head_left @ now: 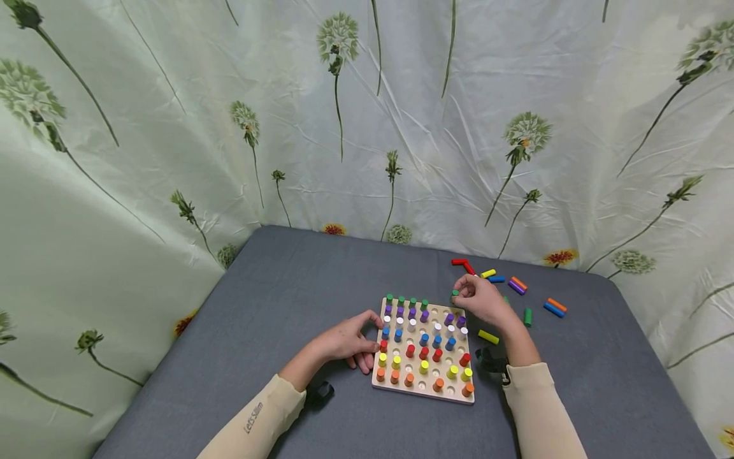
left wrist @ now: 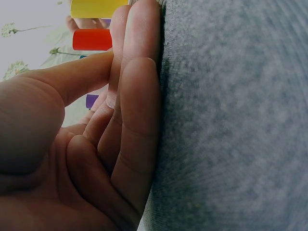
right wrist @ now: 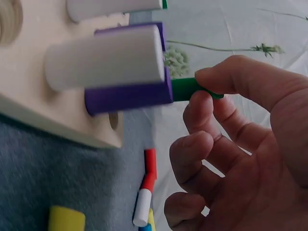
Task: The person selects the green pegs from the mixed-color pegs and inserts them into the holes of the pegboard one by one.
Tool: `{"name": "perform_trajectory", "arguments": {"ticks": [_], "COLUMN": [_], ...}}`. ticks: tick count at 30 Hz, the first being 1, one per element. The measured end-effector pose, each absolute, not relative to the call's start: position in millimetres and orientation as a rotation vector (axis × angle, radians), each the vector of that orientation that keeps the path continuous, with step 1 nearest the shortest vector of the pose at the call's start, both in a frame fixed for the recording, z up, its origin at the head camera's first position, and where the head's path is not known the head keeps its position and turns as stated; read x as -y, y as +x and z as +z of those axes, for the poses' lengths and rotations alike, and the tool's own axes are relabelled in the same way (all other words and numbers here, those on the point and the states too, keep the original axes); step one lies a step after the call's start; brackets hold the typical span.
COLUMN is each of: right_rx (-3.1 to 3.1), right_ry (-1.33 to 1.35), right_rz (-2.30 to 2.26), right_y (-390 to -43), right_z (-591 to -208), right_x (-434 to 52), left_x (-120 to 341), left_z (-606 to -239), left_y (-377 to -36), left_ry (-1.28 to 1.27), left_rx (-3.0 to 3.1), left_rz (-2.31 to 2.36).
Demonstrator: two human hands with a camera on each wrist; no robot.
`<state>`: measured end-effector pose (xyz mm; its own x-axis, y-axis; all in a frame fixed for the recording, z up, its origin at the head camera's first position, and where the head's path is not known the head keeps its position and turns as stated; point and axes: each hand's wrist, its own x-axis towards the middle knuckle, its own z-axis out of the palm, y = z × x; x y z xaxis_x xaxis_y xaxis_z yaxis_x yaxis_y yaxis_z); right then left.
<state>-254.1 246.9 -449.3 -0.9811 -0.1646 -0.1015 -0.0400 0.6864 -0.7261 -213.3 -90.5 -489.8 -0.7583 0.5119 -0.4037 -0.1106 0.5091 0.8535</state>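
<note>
Right grip [head_left: 478, 299] on green peg [right wrist: 185, 88] (fingertips).

We see our left hand [left wrist: 96, 144] lying edge-on against grey cloth [left wrist: 231, 120], fingers loosely together; yellow peg [left wrist: 96, 8] and red peg [left wrist: 92, 39] beyond.

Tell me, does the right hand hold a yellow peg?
No, the right hand pinches a green peg between thumb and fingertips, beside the board.
</note>
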Motion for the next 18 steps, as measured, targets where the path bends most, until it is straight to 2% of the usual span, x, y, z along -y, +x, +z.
{"name": "perform_trajectory", "arguments": {"ticks": [18], "right_rx": [-2.586], "right_ry": [-0.288], "right_rz": [-1.162], "right_y": [-260], "right_z": [-458], "right_x": [-229], "left_x": [91], "left_z": [-490], "left_y": [-214], "left_ry": [0.347], "left_rx": [-2.112], "left_rz": [1.255]}}
